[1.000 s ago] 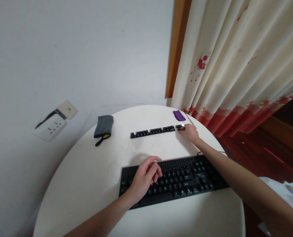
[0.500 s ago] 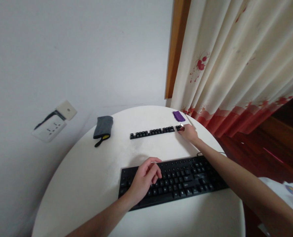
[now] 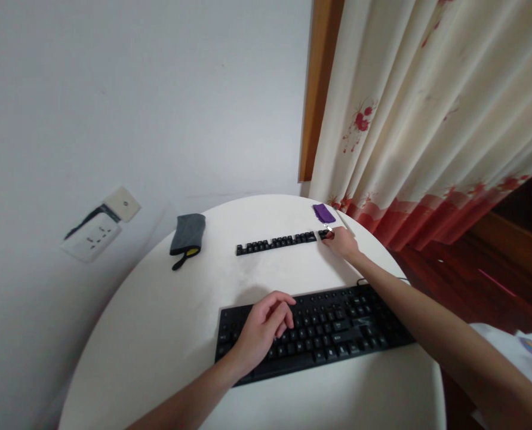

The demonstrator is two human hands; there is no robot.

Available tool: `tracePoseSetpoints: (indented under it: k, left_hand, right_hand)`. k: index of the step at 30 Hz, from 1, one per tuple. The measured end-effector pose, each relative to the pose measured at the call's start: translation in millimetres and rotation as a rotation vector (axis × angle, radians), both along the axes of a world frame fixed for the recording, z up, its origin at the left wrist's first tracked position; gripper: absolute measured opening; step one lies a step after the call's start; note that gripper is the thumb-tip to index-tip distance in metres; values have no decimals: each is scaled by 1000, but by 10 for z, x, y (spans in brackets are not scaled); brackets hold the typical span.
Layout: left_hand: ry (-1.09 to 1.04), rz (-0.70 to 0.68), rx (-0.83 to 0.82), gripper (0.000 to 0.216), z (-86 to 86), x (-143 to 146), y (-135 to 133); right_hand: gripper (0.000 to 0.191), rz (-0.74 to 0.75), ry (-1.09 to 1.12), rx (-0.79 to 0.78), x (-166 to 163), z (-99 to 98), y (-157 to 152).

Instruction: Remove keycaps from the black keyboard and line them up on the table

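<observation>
Two bare hands at a round white counter (image 3: 158, 334), seen from above. The left hand (image 3: 264, 325) lies over the left half of a black keyboard (image 3: 323, 328), palm turned inward and fingers loosely curled; its grip is relaxed, with nothing held, and whether the fingertips press on the keys cannot be told. The right hand (image 3: 341, 242) reaches across the keyboard's right end to the far part of the counter, its grip narrow — thumb and fingers pinched on a small shiny piece (image 3: 329, 227), partly hidden by the fingers. This hand is at the right end of a row of loose black keys (image 3: 283, 241), which runs roughly parallel to the keyboard and well apart from its back edge. A folded purple cloth (image 3: 323, 213) lies just beyond the right hand; a grey pouch (image 3: 188, 232) with a dark loop and a yellow patch lies left of the row. Behind the counter stand a pale wall (image 3: 158, 89) — bearing a socket (image 3: 93, 237) — and a flowered curtain (image 3: 409, 119).
</observation>
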State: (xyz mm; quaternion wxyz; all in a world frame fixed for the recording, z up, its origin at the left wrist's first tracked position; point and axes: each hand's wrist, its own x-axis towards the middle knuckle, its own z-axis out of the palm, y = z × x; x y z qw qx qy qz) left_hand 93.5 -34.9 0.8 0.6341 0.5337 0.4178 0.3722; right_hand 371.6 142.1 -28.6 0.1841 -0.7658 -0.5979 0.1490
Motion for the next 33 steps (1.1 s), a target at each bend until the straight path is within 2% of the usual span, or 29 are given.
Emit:
tracePoseSetpoints:
  k: [3, 6, 9, 12, 14, 16, 19, 23, 28, 33]
  left_hand:
    - [9, 2, 6, 25, -2, -2, 0]
    - [13, 4, 9, 24, -5, -2, -1]
    - [11, 1, 9, 23, -3, 1, -1]
    - [9, -4, 8, 23, 6, 5, 2]
    - [7, -8, 10, 23, 10, 6, 5]
    - [8, -8, 14, 22, 7, 6, 8]
    - [18, -1, 20, 21, -8, 6, 12]
    - [26, -9, 26, 20, -18, 11, 12]
    - [34, -2, 29, 20, -4, 24, 5]
    - [42, -8, 38, 20, 10, 31, 6]
  right_hand:
    - [11, 4, 29, 22, -17, 38, -30]
    - [12, 5, 74, 79, -9, 162, -73]
    - [29, -5, 132, 169, 65, 383, -181]
    - [54, 5, 228, 287, 189, 625, -454]
    - [52, 33, 382, 486, 264, 741, -742]
    - [50, 19, 364, 601, 310, 788, -1079]
    - [53, -57, 358, 542, 323, 707, -1554]
    - [46, -62, 407, 387, 309, 421, -1935]
    - [44, -101, 456, 309, 288, 186, -2033]
    - [42, -40, 344, 295, 189, 228, -2007]
